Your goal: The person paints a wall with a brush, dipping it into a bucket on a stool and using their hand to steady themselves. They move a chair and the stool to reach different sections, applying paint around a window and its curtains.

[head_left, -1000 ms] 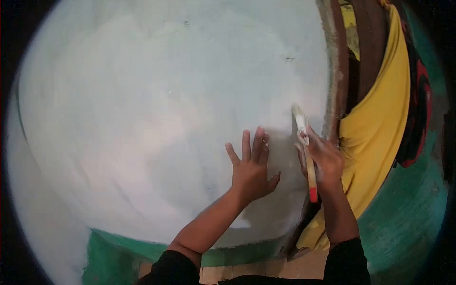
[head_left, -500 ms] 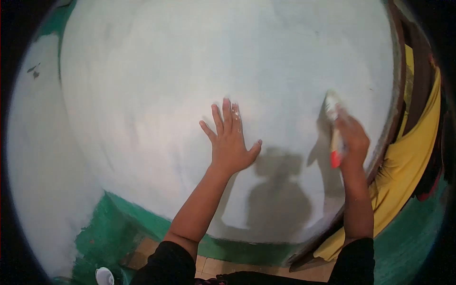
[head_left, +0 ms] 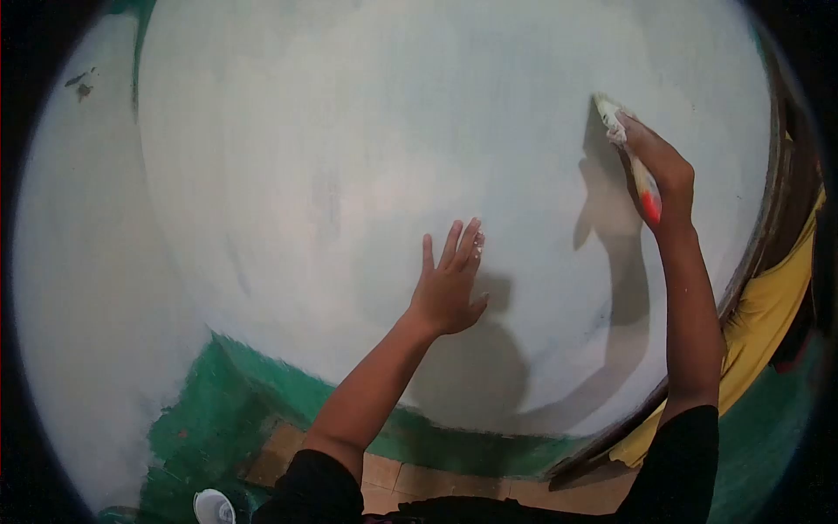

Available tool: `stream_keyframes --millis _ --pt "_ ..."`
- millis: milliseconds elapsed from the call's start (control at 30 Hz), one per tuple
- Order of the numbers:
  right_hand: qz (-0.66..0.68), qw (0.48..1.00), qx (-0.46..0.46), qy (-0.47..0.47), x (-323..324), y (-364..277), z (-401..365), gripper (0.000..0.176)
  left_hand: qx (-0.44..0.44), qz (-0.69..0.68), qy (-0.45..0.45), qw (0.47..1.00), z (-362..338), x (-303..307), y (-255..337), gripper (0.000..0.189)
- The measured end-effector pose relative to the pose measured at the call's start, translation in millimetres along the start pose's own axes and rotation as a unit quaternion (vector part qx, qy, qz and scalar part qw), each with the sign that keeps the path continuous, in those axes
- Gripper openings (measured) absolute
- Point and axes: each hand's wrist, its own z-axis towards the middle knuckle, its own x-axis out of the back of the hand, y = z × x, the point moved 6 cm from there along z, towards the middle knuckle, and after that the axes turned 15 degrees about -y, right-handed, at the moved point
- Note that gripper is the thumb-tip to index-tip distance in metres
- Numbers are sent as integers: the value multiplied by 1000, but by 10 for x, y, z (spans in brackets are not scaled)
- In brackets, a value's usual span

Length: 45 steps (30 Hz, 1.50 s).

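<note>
And the right hand (head_left: pixel 663 157) grips the paintbrush (head_left: pixel 640 172) toward the wall's (head_left: pixel 332 105) right edge, bristles pointing up-left at the surface, red handle end slanting down to the wrist! Lower, farther from the brush, the left hand (head_left: pixel 445 293) spreads its fingers.

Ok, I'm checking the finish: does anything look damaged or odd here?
Yes: a dark, ragged mark at upper left interrupts the pale wall, perhaps chipped or peeling. White flecks, likely paint, also spot the left hand.
</note>
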Motion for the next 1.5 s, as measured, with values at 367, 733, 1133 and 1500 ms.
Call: stream_keyframes --millis 367,733,1133,1500 --pt "72 960 3 -271 -546 -635 -91 40 -157 -107 287 939 87 491 -240 12" --pt "-33 990 111 -85 -396 -313 569 40 -138 -81 441 883 528 999 -796 15" --pt "-6 994 -50 96 -88 365 754 32 -134 -73 444 883 537 950 -929 26" --pt "78 960 -94 -252 -590 -156 676 15 -142 -47 494 857 520 990 -877 23"
